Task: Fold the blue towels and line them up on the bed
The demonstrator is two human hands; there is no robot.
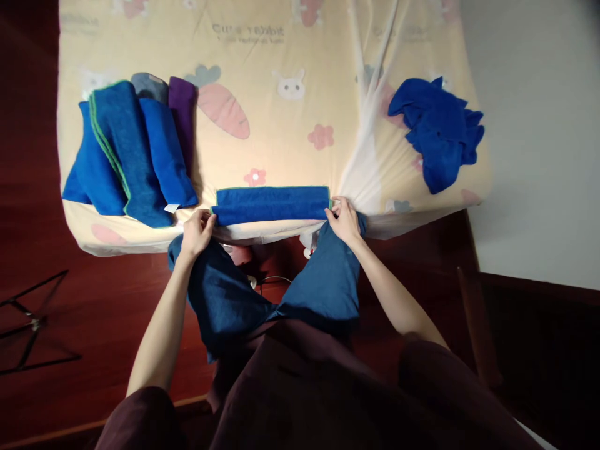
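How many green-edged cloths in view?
2 visible: a folded teal-blue fabric cloth at left, and a long folded blue fabric strip between the left hand and right hand. Folds in the crumpled blue fabric heap at right may hide more.

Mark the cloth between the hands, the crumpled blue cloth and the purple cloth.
Folded cloth (pixel 270 212): head view, middle of near fold.
Crumpled blue cloth (pixel 440 130): head view, its middle.
Purple cloth (pixel 182 107): head view, its visible upper part.
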